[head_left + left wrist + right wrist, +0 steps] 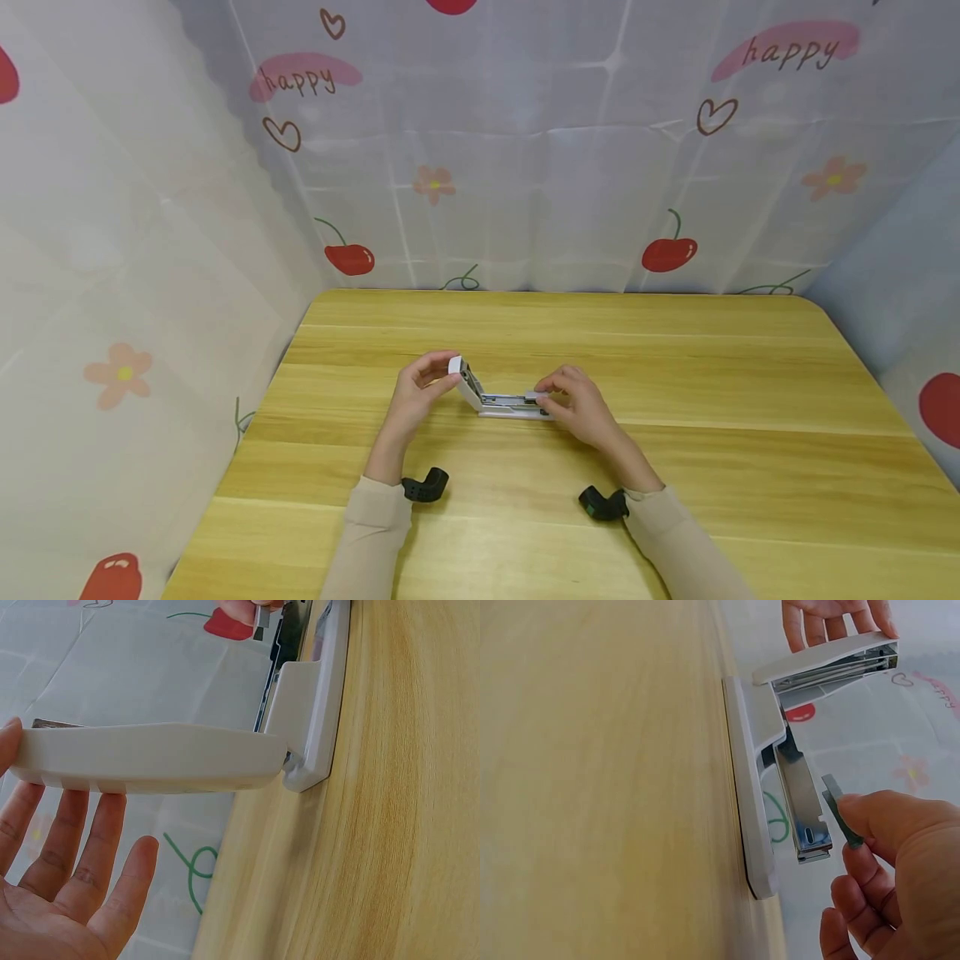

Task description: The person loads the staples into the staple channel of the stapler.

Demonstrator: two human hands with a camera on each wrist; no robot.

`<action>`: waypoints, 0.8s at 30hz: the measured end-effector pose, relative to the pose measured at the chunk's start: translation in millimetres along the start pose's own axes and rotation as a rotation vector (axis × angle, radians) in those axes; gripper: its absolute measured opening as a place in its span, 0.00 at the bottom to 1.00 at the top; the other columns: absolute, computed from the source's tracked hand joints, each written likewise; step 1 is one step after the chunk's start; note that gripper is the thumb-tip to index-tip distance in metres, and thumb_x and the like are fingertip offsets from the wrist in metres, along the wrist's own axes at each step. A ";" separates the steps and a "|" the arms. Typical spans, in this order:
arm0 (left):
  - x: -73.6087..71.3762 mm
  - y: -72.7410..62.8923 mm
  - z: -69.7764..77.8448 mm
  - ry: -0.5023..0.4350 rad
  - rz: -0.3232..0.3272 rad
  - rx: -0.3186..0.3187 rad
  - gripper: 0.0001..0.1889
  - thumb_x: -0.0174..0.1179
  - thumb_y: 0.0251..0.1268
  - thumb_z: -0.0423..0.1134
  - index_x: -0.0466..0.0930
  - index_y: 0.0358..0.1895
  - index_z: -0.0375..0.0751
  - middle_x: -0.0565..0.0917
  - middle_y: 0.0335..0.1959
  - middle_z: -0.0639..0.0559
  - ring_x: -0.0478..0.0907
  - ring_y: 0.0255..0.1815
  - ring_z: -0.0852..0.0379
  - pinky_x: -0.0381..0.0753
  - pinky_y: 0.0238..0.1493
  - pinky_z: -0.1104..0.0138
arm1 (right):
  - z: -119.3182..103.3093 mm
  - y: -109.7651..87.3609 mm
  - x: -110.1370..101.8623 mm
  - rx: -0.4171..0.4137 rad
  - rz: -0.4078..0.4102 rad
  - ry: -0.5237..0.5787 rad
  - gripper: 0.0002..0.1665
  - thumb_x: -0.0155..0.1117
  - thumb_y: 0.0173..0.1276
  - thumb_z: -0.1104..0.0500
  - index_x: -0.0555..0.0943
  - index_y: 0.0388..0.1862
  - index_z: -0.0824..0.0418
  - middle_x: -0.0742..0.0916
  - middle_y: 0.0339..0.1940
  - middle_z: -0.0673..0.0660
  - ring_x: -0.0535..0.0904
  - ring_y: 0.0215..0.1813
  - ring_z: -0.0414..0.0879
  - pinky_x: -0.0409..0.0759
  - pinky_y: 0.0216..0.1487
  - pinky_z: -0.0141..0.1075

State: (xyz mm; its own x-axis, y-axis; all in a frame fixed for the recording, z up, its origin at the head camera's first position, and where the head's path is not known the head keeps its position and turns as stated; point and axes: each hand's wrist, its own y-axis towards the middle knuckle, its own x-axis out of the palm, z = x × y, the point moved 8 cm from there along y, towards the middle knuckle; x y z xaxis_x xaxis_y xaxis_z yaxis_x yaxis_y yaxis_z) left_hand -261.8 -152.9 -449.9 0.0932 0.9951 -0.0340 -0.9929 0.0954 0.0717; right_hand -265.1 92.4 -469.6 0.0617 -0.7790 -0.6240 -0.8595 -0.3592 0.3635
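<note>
A white stapler [516, 412] lies on the table with its top arm [150, 759] swung up, so the metal staple channel [801, 796] is exposed. My left hand [420, 390] holds the raised arm by its free end, thumb on one side and fingertips on the other. Over the channel, my right hand [583, 408] pinches a short grey strip of staples [841, 813] between thumb and fingers. In the right wrist view the strip appears beside the channel, apart from it. Whether other staples lie inside the channel, I cannot tell.
The wooden table [720, 367] has a light grain. A white curtain [510, 217] printed with cherries, flowers and hearts hangs behind it and along both sides. Black wrist cameras [426, 487] sit at both sleeve cuffs.
</note>
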 end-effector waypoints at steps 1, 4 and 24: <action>0.1 0.0 -0.1 0.000 0.000 0.001 0.18 0.63 0.64 0.29 0.77 0.57 0.32 0.78 0.57 0.38 0.76 0.51 0.54 0.79 0.47 0.73 | 0.0 -0.1 0.0 -0.001 0.000 0.000 0.06 0.70 0.63 0.60 0.86 0.39 0.57 0.82 0.35 0.49 0.76 0.43 0.46 0.75 0.43 0.40; 0.0 -0.1 0.0 -0.001 0.003 0.001 0.18 0.62 0.64 0.29 0.77 0.57 0.32 0.78 0.57 0.38 0.76 0.51 0.54 0.79 0.47 0.73 | 0.7 -0.2 0.8 -0.001 0.000 -0.002 0.05 0.70 0.63 0.61 0.86 0.38 0.57 0.82 0.36 0.49 0.76 0.43 0.46 0.75 0.43 0.40; -0.1 -0.7 2.2 0.021 0.006 0.008 0.19 0.63 0.64 0.30 0.77 0.58 0.32 0.78 0.57 0.38 0.76 0.51 0.54 0.78 0.49 0.73 | 1.7 -1.0 3.1 0.010 -0.008 -0.041 0.05 0.71 0.62 0.61 0.86 0.37 0.57 0.83 0.35 0.49 0.76 0.42 0.45 0.75 0.43 0.39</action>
State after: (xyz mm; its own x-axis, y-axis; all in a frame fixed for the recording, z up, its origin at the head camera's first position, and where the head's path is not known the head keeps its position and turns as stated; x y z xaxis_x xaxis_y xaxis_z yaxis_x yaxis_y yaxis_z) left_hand -261.0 -153.1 -447.8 0.0851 0.9949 -0.0548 -0.9928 0.0893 0.0802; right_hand -265.0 91.2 -473.0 0.0477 -0.7544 -0.6547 -0.8643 -0.3598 0.3516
